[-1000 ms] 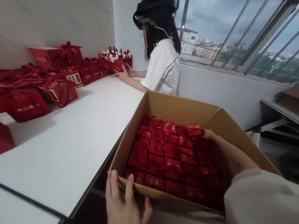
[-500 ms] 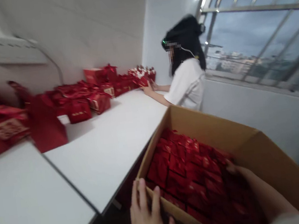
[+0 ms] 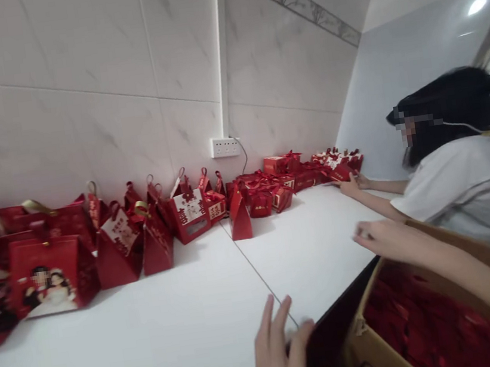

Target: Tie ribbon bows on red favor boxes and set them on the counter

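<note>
Fingers (image 3: pixel 272 323) of the left hand (image 3: pixel 281 362) are spread open and flat, tips on the near edge of the white surface (image 3: pixel 192 329), holding nothing. The right hand (image 3: pixel 381 239) is up and to the right of them, reaching out over the far-left corner of the cardboard box (image 3: pixel 365 353). Its fingers (image 3: pixel 361 232) look loosely curled, but it's too blurry to tell if they're pinching something.

The box sits just to the right of the left fingers and lower, below the surface edge with a dark gap in between. The right forearm crosses right over its open top, so the right hand is clearly the nearer one. The long axis seems to run away from the fingers toward the right (the frame cuts the box off, so don't quote me).

It's plain brown corrugated cardboard, flaps open, packed with small glossy red packets (image 3: pixel 426 322) in tight rows.

Beyond the fingers, red gift bags (image 3: pixel 117 242) line the tiled wall under a socket (image 3: pixel 224 147). A co-worker (image 3: pixel 462 185) in a white shirt has a hand (image 3: pixel 351 186) on the bags at the far end.
</note>
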Motion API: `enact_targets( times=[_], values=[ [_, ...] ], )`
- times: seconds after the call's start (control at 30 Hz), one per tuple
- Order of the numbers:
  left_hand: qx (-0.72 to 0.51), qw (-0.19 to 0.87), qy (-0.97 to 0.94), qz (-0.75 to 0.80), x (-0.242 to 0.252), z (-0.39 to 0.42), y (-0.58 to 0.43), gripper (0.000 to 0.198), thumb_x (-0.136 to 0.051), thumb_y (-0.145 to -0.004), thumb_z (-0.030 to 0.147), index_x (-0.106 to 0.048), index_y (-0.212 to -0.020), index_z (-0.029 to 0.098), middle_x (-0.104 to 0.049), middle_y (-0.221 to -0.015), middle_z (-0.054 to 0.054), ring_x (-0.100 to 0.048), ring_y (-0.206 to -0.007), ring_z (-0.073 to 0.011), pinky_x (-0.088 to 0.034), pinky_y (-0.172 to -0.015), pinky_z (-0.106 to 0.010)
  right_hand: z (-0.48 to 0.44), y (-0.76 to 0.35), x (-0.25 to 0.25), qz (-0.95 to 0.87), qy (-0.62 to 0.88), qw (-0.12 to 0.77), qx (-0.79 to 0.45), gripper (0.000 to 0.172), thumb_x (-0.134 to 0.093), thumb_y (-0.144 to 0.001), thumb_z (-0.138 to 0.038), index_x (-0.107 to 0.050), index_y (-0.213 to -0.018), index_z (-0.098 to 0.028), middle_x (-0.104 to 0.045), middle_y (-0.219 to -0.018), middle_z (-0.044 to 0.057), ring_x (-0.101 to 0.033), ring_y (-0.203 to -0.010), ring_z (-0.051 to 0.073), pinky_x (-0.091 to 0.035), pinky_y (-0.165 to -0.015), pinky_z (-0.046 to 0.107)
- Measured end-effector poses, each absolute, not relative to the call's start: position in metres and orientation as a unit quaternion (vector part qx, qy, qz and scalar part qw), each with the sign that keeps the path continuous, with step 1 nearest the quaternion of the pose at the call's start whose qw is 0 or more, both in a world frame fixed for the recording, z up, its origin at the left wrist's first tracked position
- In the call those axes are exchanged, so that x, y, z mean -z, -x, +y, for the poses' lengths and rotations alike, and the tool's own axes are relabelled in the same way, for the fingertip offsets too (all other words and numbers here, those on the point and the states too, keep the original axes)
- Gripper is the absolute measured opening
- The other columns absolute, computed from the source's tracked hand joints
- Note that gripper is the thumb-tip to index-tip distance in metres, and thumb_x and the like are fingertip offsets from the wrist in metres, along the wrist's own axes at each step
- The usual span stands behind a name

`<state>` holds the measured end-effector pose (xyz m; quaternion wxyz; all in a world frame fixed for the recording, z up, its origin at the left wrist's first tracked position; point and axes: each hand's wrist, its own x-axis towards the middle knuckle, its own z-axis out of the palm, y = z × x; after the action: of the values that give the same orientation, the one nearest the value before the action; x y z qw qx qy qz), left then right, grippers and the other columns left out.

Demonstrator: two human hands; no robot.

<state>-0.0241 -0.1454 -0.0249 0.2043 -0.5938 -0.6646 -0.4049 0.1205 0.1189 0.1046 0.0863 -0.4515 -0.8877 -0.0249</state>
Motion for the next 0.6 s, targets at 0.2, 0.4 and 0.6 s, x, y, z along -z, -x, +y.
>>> enact_targets(
  times=[0.2,0.4,0.6],
  values=[
    [0.387,0.267,0.510,-0.720,0.027,-0.194,0.085,0.027,-0.049,-0.077,0.019,-0.059,-0.102,0.022,-0.058,-0.121,-0.012,-0.050,-0.120,-0.0317,-0.051,-0.086,-0.048,0.110,0.057,-0.099,-0.887,0.441,0.124,-0.059,0.044,-0.065,-0.080,-0.041,-0.058,-0.112,-0.011,-0.058,-0.118,0.017,-0.058,-0.106,0.026,-0.043,-0.090,0.031],
    [0.444,0.276,0.426,-0.738,0.064,-0.211,0.101,0.019,-0.044,-0.077,0.009,-0.058,-0.084,0.020,-0.062,-0.109,-0.011,-0.058,-0.110,-0.0249,-0.055,-0.084,-0.037,0.122,0.147,-0.069,-0.782,0.578,0.215,-0.092,0.052,-0.054,-0.089,-0.042,-0.040,-0.133,-0.017,-0.041,-0.134,0.013,-0.048,-0.115,0.028,-0.043,-0.093,0.048],
    [0.497,0.192,0.402,-0.744,0.054,-0.206,0.094,0.017,-0.042,-0.082,0.016,-0.058,-0.087,0.020,-0.059,-0.109,-0.013,-0.055,-0.113,-0.0256,-0.054,-0.088,-0.041,0.140,0.133,-0.066,-0.748,0.601,0.241,-0.144,0.066,-0.062,-0.082,-0.041,-0.034,-0.135,-0.013,-0.037,-0.136,0.018,-0.044,-0.119,0.031,-0.040,-0.095,0.047]
  ],
)
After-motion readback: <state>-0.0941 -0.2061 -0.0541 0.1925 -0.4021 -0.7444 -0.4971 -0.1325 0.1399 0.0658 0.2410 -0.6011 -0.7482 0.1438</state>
